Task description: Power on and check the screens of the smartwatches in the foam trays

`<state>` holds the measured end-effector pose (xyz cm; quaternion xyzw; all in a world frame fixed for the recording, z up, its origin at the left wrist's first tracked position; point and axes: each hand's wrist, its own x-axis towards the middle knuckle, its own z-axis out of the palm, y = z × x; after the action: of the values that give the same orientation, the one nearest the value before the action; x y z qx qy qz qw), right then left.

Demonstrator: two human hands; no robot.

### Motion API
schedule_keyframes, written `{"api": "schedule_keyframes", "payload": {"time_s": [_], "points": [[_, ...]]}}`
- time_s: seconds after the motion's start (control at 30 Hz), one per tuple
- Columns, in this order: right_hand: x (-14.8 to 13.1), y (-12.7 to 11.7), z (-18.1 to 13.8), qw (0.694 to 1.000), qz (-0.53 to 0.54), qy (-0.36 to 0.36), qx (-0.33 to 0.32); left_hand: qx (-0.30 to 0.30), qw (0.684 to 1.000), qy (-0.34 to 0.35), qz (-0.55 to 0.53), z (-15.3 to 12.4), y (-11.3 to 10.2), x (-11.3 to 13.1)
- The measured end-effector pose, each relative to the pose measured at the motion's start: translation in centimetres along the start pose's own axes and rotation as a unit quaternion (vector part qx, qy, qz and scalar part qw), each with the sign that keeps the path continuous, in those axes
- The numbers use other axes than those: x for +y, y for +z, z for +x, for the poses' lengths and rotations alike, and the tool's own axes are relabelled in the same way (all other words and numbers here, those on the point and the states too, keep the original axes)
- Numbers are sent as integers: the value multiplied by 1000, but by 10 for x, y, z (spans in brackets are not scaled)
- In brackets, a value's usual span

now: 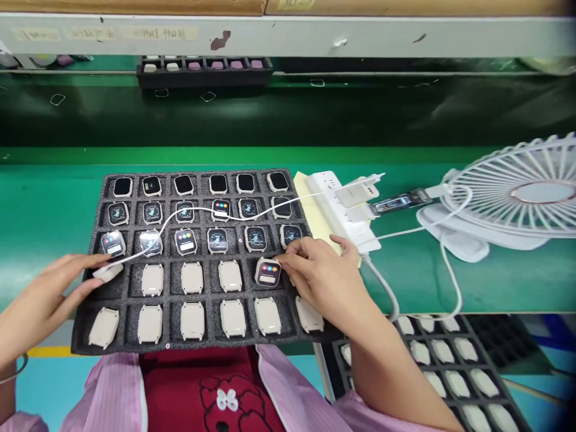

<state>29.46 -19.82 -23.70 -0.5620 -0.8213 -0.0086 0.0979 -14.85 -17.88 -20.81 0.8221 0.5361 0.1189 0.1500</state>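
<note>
A black foam tray with several rows of smartwatch bodies lies in front of me. The far rows show lit or dark screens; the near rows lie face down, beige backs up. My left hand pinches a beige watch body at the tray's left edge, where a white cable ends. My right hand rests on the tray's right side, fingertips touching a lit watch in the fourth row.
A white power strip with plugged adapters lies right of the tray. A white desk fan stands at far right. Another tray of beige watch bodies sits lower right. A dark tray rests on the far conveyor.
</note>
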Motion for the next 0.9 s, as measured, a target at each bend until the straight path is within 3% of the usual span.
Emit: {"api": "schedule_keyframes", "payload": {"time_s": [0.1,0.27,0.5,0.7,0.9], "points": [[0,-2,2,1000,2,-17,-14,-1,997,-63,-53,4,2,-5],[-3,0,4,1000,19,-13,-4,-59,990,-81,-104,9,2,-5],[-5,3,1,1000,7,-3,20,-55,993,-14,-100,11,-1,-12],[-8,6,2,999,-6,11,38,-66,991,-11,-112,15,1,-10],[-25,-5,0,989,-27,61,134,-72,991,-13,-115,16,3,-11]]}}
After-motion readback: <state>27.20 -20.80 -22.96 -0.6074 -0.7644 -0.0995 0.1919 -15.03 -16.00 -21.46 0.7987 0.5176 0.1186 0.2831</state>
